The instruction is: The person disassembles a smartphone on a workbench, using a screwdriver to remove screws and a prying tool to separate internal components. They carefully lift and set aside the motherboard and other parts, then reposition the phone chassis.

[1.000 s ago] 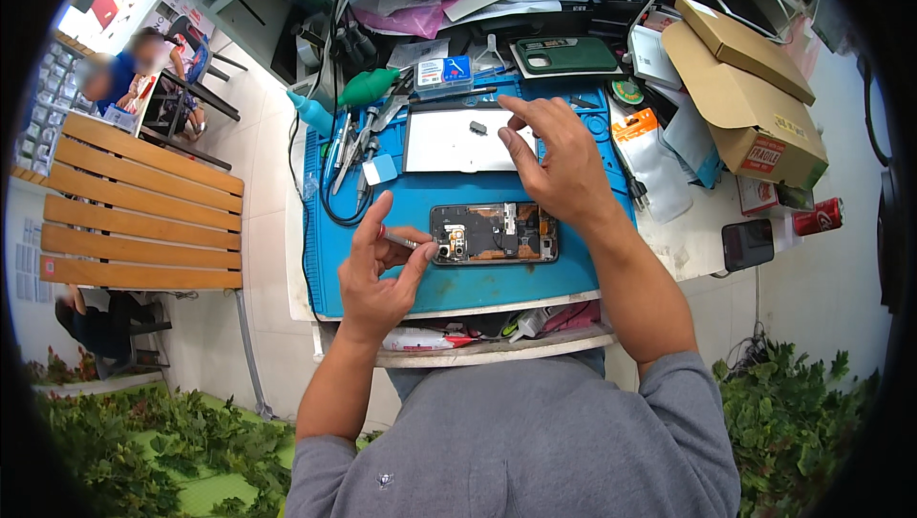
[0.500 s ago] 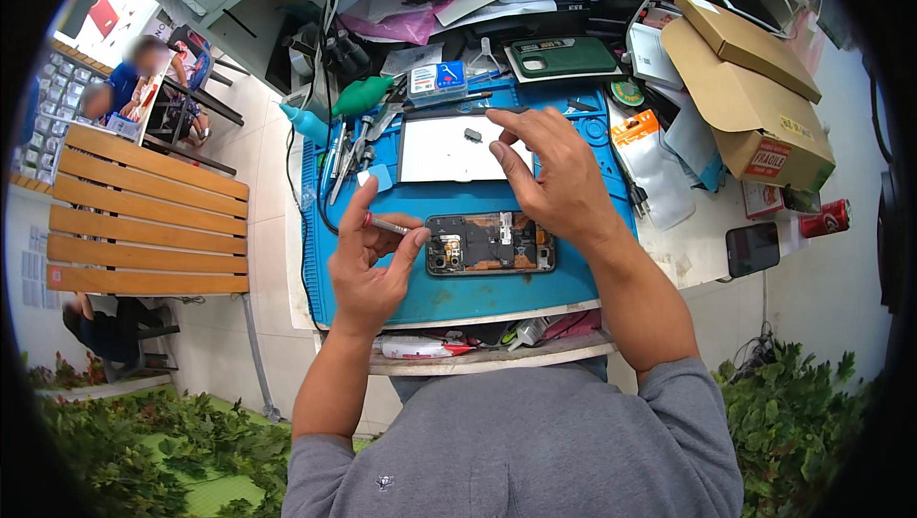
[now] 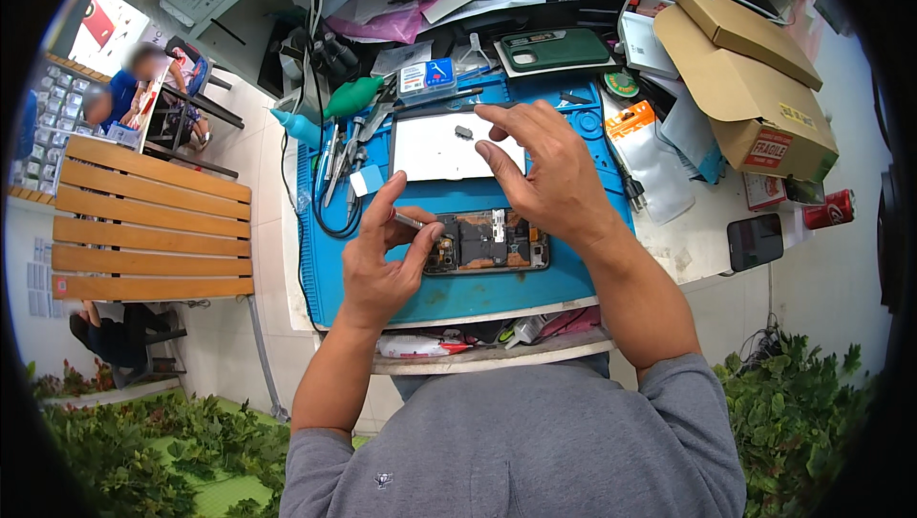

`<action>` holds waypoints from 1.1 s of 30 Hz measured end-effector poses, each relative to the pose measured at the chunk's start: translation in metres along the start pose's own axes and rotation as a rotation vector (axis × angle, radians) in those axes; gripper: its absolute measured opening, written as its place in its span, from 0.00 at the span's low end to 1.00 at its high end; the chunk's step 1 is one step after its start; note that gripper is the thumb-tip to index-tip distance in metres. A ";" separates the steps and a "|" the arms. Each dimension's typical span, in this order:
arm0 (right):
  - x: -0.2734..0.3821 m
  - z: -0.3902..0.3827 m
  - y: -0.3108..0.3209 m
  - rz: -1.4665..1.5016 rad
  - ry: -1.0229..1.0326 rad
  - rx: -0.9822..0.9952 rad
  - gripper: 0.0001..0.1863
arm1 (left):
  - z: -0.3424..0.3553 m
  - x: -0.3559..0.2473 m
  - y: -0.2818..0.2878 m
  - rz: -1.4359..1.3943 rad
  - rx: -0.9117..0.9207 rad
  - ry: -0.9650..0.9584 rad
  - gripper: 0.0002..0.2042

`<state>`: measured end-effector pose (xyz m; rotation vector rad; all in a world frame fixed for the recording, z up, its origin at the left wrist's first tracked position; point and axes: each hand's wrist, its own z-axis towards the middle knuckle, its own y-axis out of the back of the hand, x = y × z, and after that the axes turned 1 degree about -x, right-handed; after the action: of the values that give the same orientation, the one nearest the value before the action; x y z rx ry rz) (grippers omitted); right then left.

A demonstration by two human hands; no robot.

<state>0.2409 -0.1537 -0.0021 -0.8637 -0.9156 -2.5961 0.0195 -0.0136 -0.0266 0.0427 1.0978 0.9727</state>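
My left hand (image 3: 375,265) grips a small, slim screwdriver (image 3: 408,221) between thumb and fingers, over the left end of an opened phone (image 3: 478,243). The phone lies flat with its inner parts bare: dark covers, a silvery strip and copper-coloured areas. My right hand (image 3: 564,174) hovers at the right part of a white pad (image 3: 430,150), thumb and forefinger apart with nothing visible between them. Just left of those fingertips, a small dark grey part (image 3: 463,133) rests on the pad. The screwdriver's tip is hidden by my left hand.
A blue work mat (image 3: 382,303) lies under everything. Tweezers and other tools, a green blower bulb (image 3: 353,97) and a light-blue bottle (image 3: 298,125) stand at the left. A green phone case (image 3: 559,48) lies behind; cardboard boxes (image 3: 740,97) and another phone (image 3: 755,243) are at right.
My left hand has moved slightly right and covers more of the phone's left end with the screwdriver. My right hand has shifted a little left, its fingers still apart beside the grey part.
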 end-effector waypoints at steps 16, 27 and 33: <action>0.000 0.000 0.001 0.002 0.000 0.012 0.17 | 0.000 0.007 0.003 -0.055 0.066 -0.105 0.37; 0.001 -0.001 0.000 0.013 -0.014 0.019 0.16 | -0.002 0.004 0.004 -0.021 0.018 -0.038 0.39; -0.002 -0.001 -0.002 -0.005 0.017 0.003 0.19 | -0.002 0.010 0.006 -0.074 0.076 -0.141 0.37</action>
<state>0.2415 -0.1528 -0.0051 -0.8386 -0.9178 -2.6015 0.0153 -0.0037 -0.0323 0.1303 0.9994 0.8488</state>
